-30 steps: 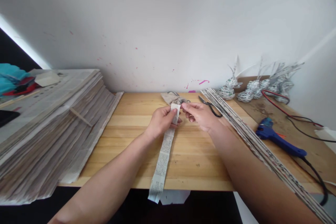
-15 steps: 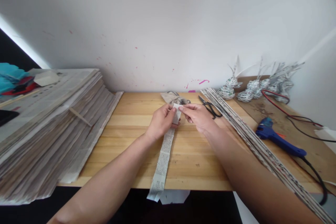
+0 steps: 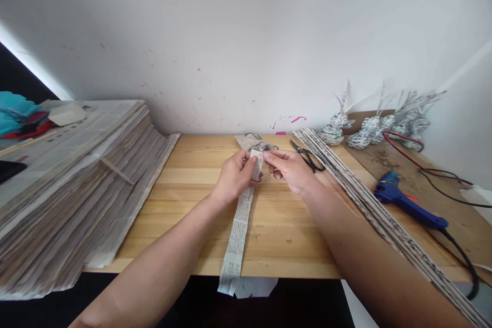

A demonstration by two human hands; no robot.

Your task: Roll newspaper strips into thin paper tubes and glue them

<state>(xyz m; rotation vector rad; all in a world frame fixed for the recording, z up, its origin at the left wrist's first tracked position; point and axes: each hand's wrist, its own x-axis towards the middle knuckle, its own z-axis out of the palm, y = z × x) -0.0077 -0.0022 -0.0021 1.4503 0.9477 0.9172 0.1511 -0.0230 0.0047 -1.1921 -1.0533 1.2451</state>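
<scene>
A long printed newspaper strip (image 3: 239, 230) runs across the wooden table, its lower end hanging over the front edge. Near its far end, my left hand (image 3: 237, 177) is closed on the strip, thumb on top. My right hand (image 3: 288, 168) pinches the strip's top right corner between thumb and fingers. Just behind my hands lies a crumpled greyish cloth (image 3: 249, 141). A pair of black-handled scissors (image 3: 307, 156) rests close to my right hand, to its right.
At left stands a tall stack of newspapers (image 3: 88, 179). Thin rolled paper sticks (image 3: 357, 200) run along the right side. Beyond them are a blue glue gun (image 3: 411, 205) with its cord and several woven paper figures (image 3: 332, 130). The wall rises behind the table.
The strip's top end now faces me more flatly, with more of it showing between my hands. Its lower end has shifted slightly right. Both hands keep their hold.
</scene>
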